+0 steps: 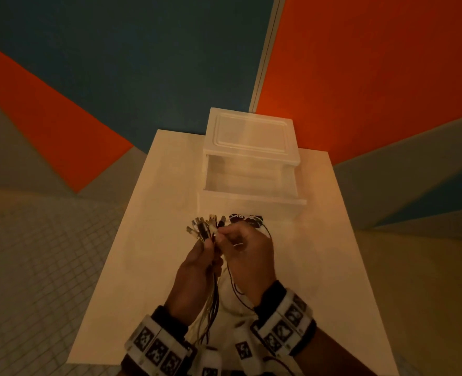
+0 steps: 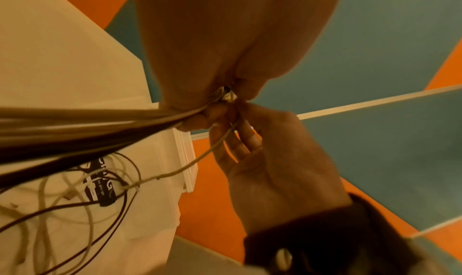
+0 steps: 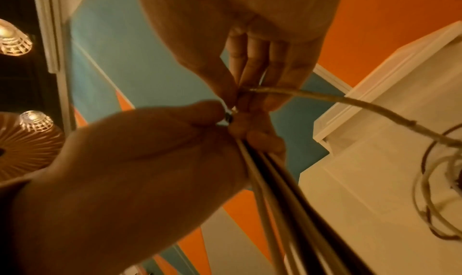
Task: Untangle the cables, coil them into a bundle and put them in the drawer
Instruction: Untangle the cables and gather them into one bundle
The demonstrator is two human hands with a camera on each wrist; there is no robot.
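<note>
My left hand (image 1: 200, 255) grips a bunch of black and pale cables (image 1: 213, 289) just below their plugs (image 1: 205, 226), which fan out above the fist. My right hand (image 1: 244, 240) is right beside it and pinches one pale cable (image 3: 325, 99) near its end, next to the plugs. In the left wrist view the bunch (image 2: 75, 127) runs taut to the left, and more cable loops (image 2: 82, 200) lie on the white table. The white plastic drawer unit (image 1: 251, 137) stands behind the hands with its drawer (image 1: 251, 204) pulled out.
A black printed tag (image 1: 246, 219) lies on the table (image 1: 148, 240) just in front of the drawer. The table stands against an orange and blue wall. Tiled floor shows on the left, and the table's edges are near on both sides.
</note>
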